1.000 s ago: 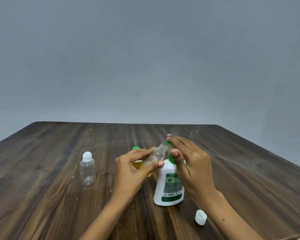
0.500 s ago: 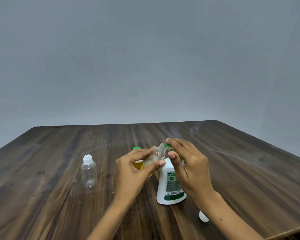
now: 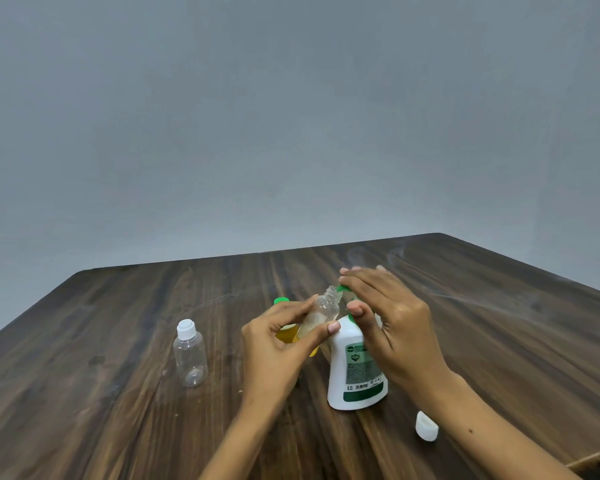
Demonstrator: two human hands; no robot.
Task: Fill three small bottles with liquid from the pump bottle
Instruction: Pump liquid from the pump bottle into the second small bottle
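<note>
The small open bottle point(image 3: 321, 315) is pinched, tilted, between the thumb and fingers of the left hand point(image 3: 278, 355), its bare neck raised to just beside the green nozzle point(image 3: 343, 288) of the pump bottle point(image 3: 355, 370), which stands upright on the surface point(image 3: 118, 427) near the front. Compared with half a second ago, the right hand point(image 3: 392, 323) has lifted: its fingers, then curled low over the pump head, now lie fairly straight across the top of it with the thumb down by the green collar, so it reads as a flat, relaxed hand pressing rather than gripping. That looks like the pump rising back between strokes, or a stroke about to start; which one cannot be told from here. Some pale content seems to sit in the lower part of the held bottle, though the fingers hide most of it. Behind the left hand stands a bottle with a green cap point(image 3: 281, 301) and yellow liquid, probably already filled. Well to the left, a clear capped bottle point(image 3: 189, 355) stands empty, so at least one more fill remains. A loose white cap point(image 3: 426, 426) lies near the right forearm, presumably the one for the bottle in hand.
</note>
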